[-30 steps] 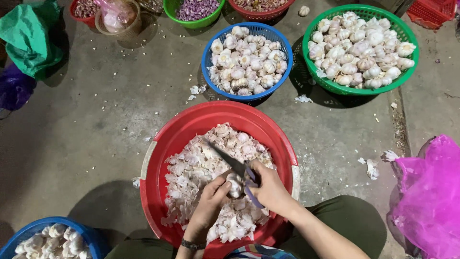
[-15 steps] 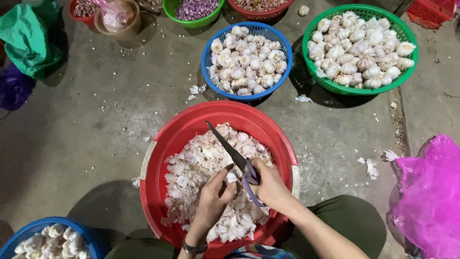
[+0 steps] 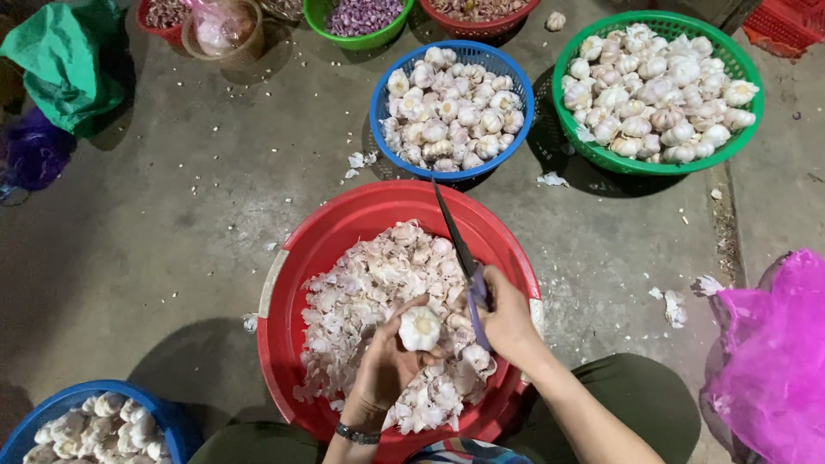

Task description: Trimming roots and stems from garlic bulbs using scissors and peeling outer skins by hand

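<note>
The left hand [image 3: 388, 359] is curling up around a round white garlic bulb [image 3: 420, 327], pinching it over the red basin [image 3: 296, 279] of papery skins [image 3: 361, 288]. The right hand [image 3: 507, 320] is gripping slim scissors [image 3: 460, 258], blades together, pointing away.

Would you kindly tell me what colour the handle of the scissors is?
Purple, on the scissors in the right hand; the head view shows it.
</note>
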